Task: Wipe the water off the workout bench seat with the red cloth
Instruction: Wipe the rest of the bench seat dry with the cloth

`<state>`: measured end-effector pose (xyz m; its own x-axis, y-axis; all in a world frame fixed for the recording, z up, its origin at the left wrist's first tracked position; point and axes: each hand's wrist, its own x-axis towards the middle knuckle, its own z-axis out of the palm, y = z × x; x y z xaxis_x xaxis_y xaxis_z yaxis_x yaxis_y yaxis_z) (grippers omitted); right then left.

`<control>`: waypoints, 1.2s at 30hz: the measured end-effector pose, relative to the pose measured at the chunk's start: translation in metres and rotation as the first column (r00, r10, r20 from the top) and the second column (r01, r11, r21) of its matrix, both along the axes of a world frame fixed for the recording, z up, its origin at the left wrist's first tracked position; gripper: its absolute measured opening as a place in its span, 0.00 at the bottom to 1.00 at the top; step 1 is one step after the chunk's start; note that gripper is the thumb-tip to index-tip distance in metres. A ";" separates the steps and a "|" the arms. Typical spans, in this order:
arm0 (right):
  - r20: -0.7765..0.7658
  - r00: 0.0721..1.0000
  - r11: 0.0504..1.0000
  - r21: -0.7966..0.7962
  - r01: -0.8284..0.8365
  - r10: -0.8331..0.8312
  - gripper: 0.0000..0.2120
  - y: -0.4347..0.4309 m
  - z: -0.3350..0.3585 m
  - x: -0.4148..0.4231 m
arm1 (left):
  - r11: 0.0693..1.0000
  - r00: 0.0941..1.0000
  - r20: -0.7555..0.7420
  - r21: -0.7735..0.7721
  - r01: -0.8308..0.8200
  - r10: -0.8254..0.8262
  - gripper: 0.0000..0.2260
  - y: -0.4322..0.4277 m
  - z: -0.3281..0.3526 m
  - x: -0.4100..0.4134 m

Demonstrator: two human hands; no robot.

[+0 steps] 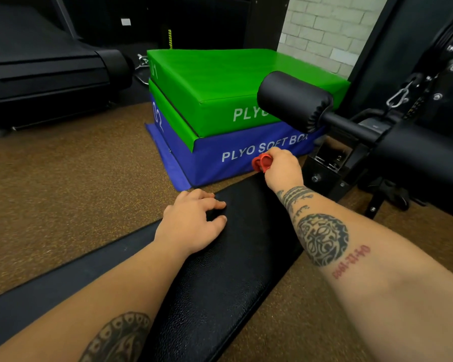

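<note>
Nearest: black workout bench seat [220, 270], textured pad, running diagonally away over speckled brown floor [63, 178]. On its left edge, left hand [191, 226] lying palm down, fingers loosely spread, holding nothing. Farther along, at the seat's far end, right hand [281, 168] clenched around bunched red cloth [261, 162], folds poking out on the left; contact with the pad unclear. Beyond: blue plyo box [220, 163] on the floor, green plyo box [220, 82] stacked on top. Right of those, black foam roller [290, 97]. Back left, treadmill [45, 66].
</note>
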<state>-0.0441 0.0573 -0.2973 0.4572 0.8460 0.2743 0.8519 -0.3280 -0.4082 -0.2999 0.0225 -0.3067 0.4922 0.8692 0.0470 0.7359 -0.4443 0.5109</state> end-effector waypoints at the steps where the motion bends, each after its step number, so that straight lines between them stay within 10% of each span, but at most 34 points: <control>1: -0.052 0.999 1.000 0.020 0.016 -0.015 0.14 -0.002 0.001 0.000 | 1.000 1.000 -0.003 0.001 0.005 -0.005 0.18 0.000 0.000 0.000; 9: -0.112 0.811 0.819 0.079 -0.568 0.574 0.14 -0.070 -0.006 -0.062 | 0.988 0.990 0.084 -0.117 -0.105 0.115 0.15 -0.002 0.002 0.002; 20: 0.017 0.985 0.984 0.037 0.172 -0.173 0.12 -0.036 0.004 0.029 | 0.988 0.984 0.147 -0.133 -0.080 0.099 0.24 0.000 0.000 0.000; 27: -0.058 0.970 0.971 0.036 -0.236 0.238 0.09 -0.076 -0.008 0.004 | 1.000 0.998 0.060 -0.025 -0.018 0.019 0.22 -0.001 -0.002 0.002; 36: 0.003 0.974 0.972 -0.055 0.227 -0.227 0.19 -0.069 0.004 0.044 | 0.999 0.997 0.065 -0.018 -0.028 0.029 0.22 -0.002 0.000 0.002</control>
<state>-0.0006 -0.0112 -0.2937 0.6400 0.7334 0.2290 0.7512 -0.5348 -0.3868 -0.2980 0.0209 -0.3071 0.4637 0.8837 0.0634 0.7127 -0.4146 0.5658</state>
